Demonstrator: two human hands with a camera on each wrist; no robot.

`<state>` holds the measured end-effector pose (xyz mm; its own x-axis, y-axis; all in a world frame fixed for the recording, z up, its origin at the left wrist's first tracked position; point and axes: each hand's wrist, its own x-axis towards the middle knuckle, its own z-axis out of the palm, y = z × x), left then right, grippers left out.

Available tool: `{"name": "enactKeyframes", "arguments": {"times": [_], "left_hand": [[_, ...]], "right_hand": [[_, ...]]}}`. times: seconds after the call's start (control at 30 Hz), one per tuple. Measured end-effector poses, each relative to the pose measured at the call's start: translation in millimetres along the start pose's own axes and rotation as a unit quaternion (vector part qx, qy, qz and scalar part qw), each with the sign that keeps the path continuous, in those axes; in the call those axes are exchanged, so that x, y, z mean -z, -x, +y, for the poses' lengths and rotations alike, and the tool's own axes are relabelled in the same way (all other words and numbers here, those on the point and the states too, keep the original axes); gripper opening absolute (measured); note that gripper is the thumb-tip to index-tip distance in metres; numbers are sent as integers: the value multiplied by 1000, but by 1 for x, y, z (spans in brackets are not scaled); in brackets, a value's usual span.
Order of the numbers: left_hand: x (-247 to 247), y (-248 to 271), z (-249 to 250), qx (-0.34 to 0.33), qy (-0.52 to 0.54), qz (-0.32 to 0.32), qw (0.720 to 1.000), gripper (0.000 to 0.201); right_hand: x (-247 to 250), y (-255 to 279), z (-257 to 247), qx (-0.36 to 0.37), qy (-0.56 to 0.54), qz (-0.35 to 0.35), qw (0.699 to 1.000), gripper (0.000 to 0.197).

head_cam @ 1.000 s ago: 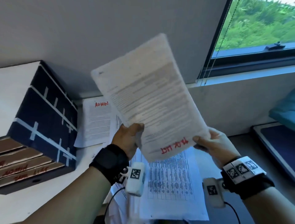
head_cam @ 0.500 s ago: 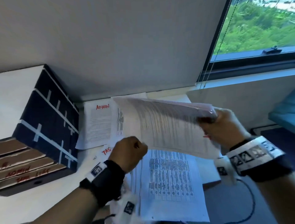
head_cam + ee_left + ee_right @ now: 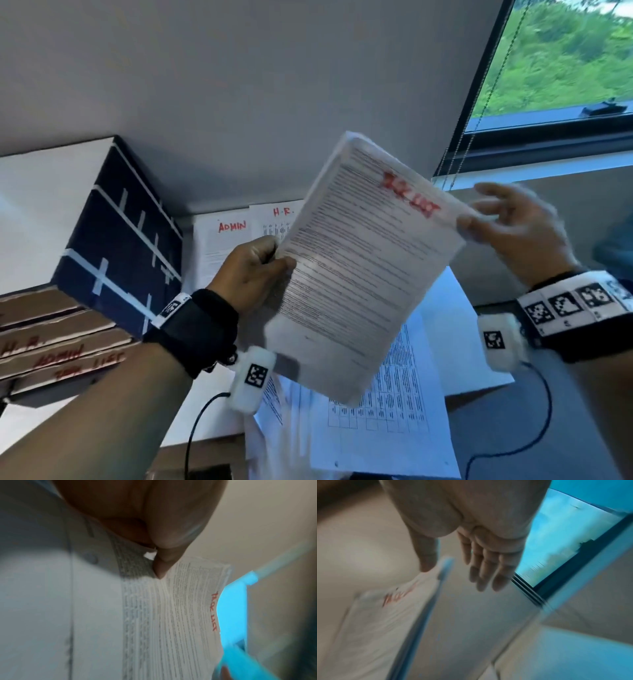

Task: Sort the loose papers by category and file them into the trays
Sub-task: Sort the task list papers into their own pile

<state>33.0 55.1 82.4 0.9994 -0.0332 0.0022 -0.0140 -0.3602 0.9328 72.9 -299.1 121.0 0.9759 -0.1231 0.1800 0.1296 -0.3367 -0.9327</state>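
From where the head camera looked, the left hand (image 3: 251,270) pinched a sheaf of papers (image 3: 363,270) by its left long edge, thumb on the printed face, and held it up off the tabletop (image 3: 479,373). The sheaf tilted, its long axis running from lower left up to the right, with a red heading near the top right corner. The right hand (image 3: 513,229) was just beside that corner, fingers spread and loose, gripping nothing; whether a fingertip brushed the edge was too blurred to tell. The stacked trays (image 3: 58,346), lettered in red, stood well to the left, so the left hand was the nearer one to carry the sheaf across. More sheets marked ADMIN (image 3: 222,253) and H.R. lay on the tabletop behind.

The left wrist view showed the thumb and fingers of the left hand (image 3: 159,561) clamped over the edge of the papers (image 3: 180,615), print and red lettering legible.

The right wrist view, badly smeared, showed the right hand (image 3: 481,555) with straight fingers held apart above the corner of the papers (image 3: 388,615).
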Motion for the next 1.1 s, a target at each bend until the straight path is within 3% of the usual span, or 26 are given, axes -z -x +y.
{"name": "enactKeyframes", "arguments": {"times": [0.03,0.1,0.13,0.17,0.2,0.27,0.37,0.53,0.63,0.7,0.8,0.87,1.0,1.1], "left_hand": [[-4,-1,-3,46,64,15,997,9],[-15,-3,-10,117,152,30,981,15],[-22,-5,-15,139,150,36,978,14],[-29,-9,-24,158,121,41,979,13],[-35,-13,-36,173,93,43,980,10],[-48,-20,-62,199,59,28,978,5],[-64,-27,-90,235,45,13,971,4],[-68,-50,-85,187,70,38,979,1],[-55,-57,-78,165,18,15,986,13],[-46,-52,-81,162,-106,-50,980,24],[-43,-38,-92,147,-342,-195,907,34],[-46,-31,-95,135,-416,-245,865,40],[-50,-31,-93,137,-445,-233,854,56],[-55,-27,-87,173,-433,-218,858,61]], "right_hand": [[-6,6,16,-66,-74,-19,995,61],[-23,23,49,-221,-211,-99,947,88],[-33,36,59,-273,-243,-145,920,92],[-44,48,67,-295,-258,-192,900,84],[-54,59,74,-301,-266,-220,889,66],[-74,73,88,-301,-229,-219,900,40],[-92,77,112,-307,-104,-159,933,29],[-99,28,115,-223,79,-115,965,18],[-104,-16,112,-178,131,-122,968,19],[-111,-41,114,-187,108,-128,968,24],[-130,-68,129,-201,147,-159,955,23],[-142,-81,140,-197,237,-186,933,20],[-155,-93,142,-211,324,-198,901,28],[-146,-91,137,-205,349,-134,904,46]]}}
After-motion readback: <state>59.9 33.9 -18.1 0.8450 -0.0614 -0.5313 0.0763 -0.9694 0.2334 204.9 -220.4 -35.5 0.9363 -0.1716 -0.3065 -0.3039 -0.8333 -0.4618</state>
